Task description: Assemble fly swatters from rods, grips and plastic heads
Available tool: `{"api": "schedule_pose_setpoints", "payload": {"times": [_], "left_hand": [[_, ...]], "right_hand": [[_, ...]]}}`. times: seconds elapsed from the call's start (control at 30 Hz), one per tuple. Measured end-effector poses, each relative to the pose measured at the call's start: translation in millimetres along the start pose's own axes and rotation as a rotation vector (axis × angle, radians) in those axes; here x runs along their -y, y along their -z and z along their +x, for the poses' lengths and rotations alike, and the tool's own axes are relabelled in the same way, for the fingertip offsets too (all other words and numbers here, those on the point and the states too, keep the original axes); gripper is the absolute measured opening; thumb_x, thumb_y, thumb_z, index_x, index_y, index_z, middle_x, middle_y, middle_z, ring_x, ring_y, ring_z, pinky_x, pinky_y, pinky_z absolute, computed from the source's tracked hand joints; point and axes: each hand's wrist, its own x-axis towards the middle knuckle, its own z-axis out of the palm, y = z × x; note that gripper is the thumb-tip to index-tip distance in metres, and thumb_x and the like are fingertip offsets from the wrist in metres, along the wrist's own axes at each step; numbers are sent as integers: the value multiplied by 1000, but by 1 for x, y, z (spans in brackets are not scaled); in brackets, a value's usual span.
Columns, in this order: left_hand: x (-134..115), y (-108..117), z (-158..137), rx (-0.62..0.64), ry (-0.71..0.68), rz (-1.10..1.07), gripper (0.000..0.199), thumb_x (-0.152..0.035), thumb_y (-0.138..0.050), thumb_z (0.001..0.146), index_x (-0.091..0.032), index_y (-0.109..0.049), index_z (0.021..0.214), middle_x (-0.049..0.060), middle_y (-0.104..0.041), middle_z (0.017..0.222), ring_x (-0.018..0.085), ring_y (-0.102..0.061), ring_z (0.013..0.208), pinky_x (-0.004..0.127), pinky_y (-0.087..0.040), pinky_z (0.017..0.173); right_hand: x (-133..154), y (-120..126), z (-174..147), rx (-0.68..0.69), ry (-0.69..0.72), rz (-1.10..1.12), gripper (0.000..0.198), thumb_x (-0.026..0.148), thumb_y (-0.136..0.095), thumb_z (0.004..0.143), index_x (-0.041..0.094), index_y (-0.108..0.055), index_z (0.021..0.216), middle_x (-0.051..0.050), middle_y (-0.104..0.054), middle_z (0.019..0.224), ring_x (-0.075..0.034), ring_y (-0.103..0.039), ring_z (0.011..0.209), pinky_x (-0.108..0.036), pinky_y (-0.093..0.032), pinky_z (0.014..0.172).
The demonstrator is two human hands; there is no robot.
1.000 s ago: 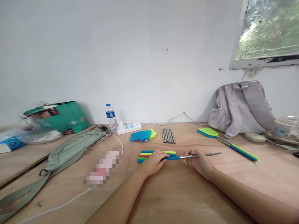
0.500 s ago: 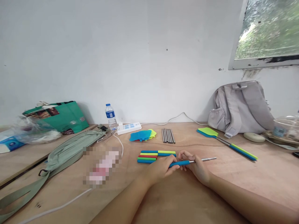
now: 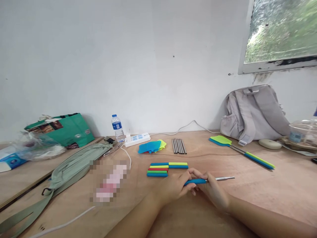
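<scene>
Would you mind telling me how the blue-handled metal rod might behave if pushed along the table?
The blue-handled metal rod would probably roll, as its visible parts look slim and round. It seems likely to stay stiff, since what shows of it is straight. Its shiny metal end may be somewhat slippery.

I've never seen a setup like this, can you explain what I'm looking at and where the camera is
There's no machine, just a person working bare-handed. The view comes from a camera worn on the head, looking forward and down. The left hand grips a blue handle; the right hand holds the metal rod in line with it. Beyond them on the wooden table lie more coloured handles, a row of metal tubes and flat coloured pieces; off to the right are two things that look like fly swatters.
</scene>
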Motion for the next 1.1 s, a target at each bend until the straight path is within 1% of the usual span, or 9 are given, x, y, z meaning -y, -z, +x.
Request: {"api": "schedule_pose_setpoints", "payload": {"times": [0.17, 0.33, 0.47, 0.53, 0.63, 0.77, 0.87, 1.0, 1.1], "left_hand": [[5, -6, -1, -8, 4, 61, 22, -34, -34, 87, -20, -50, 89, 3, -63, 90, 15, -58, 83, 22, -42, 72], [6, -2, 3, -45, -89, 168, 24, -33, -33, 87, -19, -53, 86, 4, -62, 92, 17, -56, 87, 25, -41, 75], [7, 2, 6, -131, -50, 188, 23, -32, -35, 86, -18, -54, 86, 4, -62, 83, 17, -55, 78, 27, -40, 70], [9, 2, 6, -209, -4, 111, 23, -33, -36, 86, -19, -54, 84, 3, -62, 79, 16, -55, 74, 26, -39, 68], [17, 1, 5, -301, 33, 8, 22, -33, -39, 84, -19, -55, 83, 2, -61, 77, 15, -54, 73, 26, -39, 69], [44, 12, 3, -487, 65, -126, 27, -31, -30, 87, -18, -53, 91, 3, -59, 84, 15, -53, 79, 26, -39, 74], [79, 25, -1, -702, 149, -21, 26, -31, -32, 86, -18, -54, 82, 3, -56, 81, 16, -52, 81, 29, -39, 77], [123, 34, -7, -775, 315, 151, 32, -30, -32, 85, -18, -58, 72, 5, -55, 82, 18, -51, 84, 33, -39, 81], [143, 30, -10, -773, 418, 170, 34, -29, -32, 84, -19, -62, 73, 5, -56, 85, 18, -52, 87, 33, -39, 84]], "right_hand": [[0, -2, -1, 11, -4, 34, 25, 39, -29, 66, 21, -41, 78, 0, -51, 67, -14, -41, 52, -29, -30, 56], [-5, 7, 4, 68, -1, 43, 28, 40, -31, 64, 21, -41, 83, 1, -52, 66, -13, -42, 48, -28, -28, 53], [-2, 18, 10, 101, -100, 81, 26, 40, -36, 67, 20, -47, 79, -1, -53, 71, -12, -42, 51, -26, -28, 51], [1, 24, 11, 103, -169, 122, 30, 43, -36, 72, 18, -51, 75, -2, -53, 69, -12, -43, 54, -25, -28, 50], [3, 32, 13, 115, -243, 242, 41, 49, -35, 74, 17, -49, 54, -1, -47, 54, -12, -42, 50, -26, -28, 50], [2, 41, 14, 79, -215, 405, 41, 42, -37, 73, 19, -37, 40, -1, -42, 44, -12, -37, 44, -27, -29, 52], [2, 44, 15, 40, -203, 478, 38, 38, -40, 70, 19, -34, 38, -2, -45, 46, -12, -39, 46, -27, -28, 52], [2, 46, 15, 4, -250, 494, 39, 34, -41, 67, 19, -28, 34, -4, -47, 45, -12, -40, 46, -27, -29, 53], [3, 46, 15, -31, -261, 497, 37, 31, -41, 64, 19, -27, 32, -5, -50, 44, -12, -40, 46, -28, -29, 53]]}}
